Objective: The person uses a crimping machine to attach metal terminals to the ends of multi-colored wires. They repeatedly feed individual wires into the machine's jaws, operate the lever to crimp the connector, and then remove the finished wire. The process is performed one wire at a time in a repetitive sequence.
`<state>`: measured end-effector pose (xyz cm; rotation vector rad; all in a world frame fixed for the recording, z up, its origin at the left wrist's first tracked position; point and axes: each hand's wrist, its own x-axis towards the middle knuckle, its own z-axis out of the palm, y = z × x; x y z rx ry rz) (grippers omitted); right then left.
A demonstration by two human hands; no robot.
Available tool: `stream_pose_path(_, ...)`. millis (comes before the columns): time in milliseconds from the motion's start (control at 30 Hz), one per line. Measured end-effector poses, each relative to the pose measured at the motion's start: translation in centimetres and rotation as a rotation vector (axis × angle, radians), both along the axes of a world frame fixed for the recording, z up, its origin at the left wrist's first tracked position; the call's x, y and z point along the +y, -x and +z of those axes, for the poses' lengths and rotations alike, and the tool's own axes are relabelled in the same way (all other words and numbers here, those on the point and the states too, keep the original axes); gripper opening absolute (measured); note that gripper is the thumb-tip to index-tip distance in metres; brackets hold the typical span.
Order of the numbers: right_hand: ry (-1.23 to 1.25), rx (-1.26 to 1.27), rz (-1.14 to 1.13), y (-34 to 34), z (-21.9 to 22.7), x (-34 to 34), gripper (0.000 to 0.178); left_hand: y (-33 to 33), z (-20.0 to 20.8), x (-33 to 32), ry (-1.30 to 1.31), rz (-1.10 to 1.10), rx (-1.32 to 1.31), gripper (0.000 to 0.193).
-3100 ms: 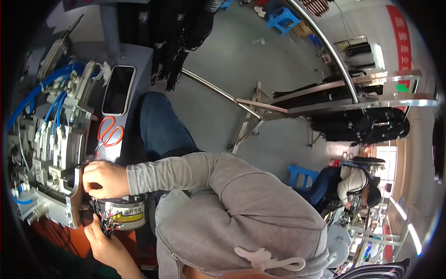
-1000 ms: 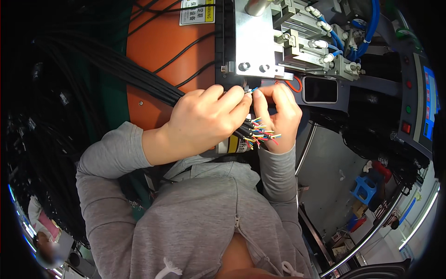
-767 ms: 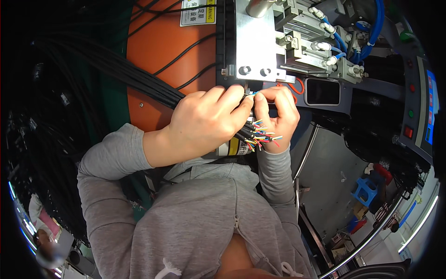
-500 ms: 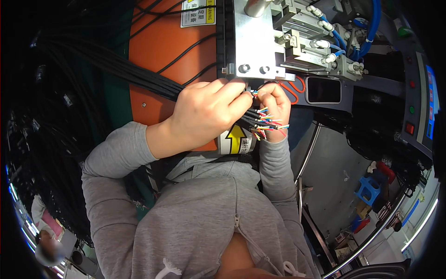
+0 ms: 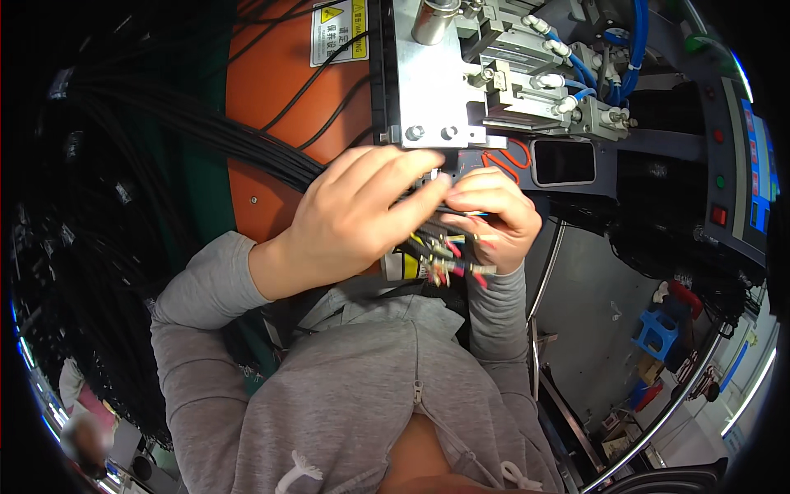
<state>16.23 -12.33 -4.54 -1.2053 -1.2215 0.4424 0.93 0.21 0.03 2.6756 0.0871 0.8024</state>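
Observation:
A bundle of black cables [image 5: 284, 165] comes in from the left and runs beneath my left hand [image 5: 341, 218]. That hand is curled over the bundle, its thumb and fingertips reaching to just under the metal block of the machine. The stripped ends, with red, white and yellow wires [image 5: 448, 265], hang out below the fingers and are smeared by motion. My right hand [image 5: 500, 212] is closed, thumb and forefinger pinched close to the left fingertips. A black cable end with thin coloured wires shows at its fingers; the exact grip is partly hidden.
Just beyond my hands stands the metal block [image 5: 432, 90] with pneumatic cylinders [image 5: 527, 90] and blue hoses. Red-handled scissors [image 5: 514, 160] and a dark-screened phone [image 5: 564, 162] lie to the right. A control panel with buttons [image 5: 718, 181] stands far right; an orange plate [image 5: 263, 107] is at left.
My right hand has come lower and turned, its fingers now more curled. The coloured wire ends have swung down and left. The view has shifted slightly, so the machine sits further left.

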Motion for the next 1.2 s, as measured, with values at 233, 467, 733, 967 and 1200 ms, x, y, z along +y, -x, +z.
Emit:
stream_pose_path(233, -0.058, 0.151, -0.124, 1.4, 1.2, -0.1, 0.025, 0.8, -0.8, 0.3, 0.012, -0.11, -0.048, 0.037)
stream_pose_path(467, -0.031, 0.002, -0.367, 3.2, 0.9, 0.9, 0.021, 0.5, -0.8, 0.0, 0.115, -0.028, -0.122, 0.023)
stream_pose_path(733, 0.021, -0.305, -0.457, 3.0, 1.2, 0.8, 0.02, 0.3, -0.7, -0.4, 0.065, 0.036, 0.023, 0.018)
stream_pose_path(967, 0.603, 0.389, -0.01, 0.3, 2.2, -0.6, 0.01, 0.2, -1.1, -0.4, -0.055, -0.005, 0.031, 0.022)
stream_pose_path(1200, 0.359, -0.069, -0.241, 0.9, 0.7, 0.1, 0.007, 0.0, -1.5, -0.9, -0.108, 0.044, 0.075, 0.033)
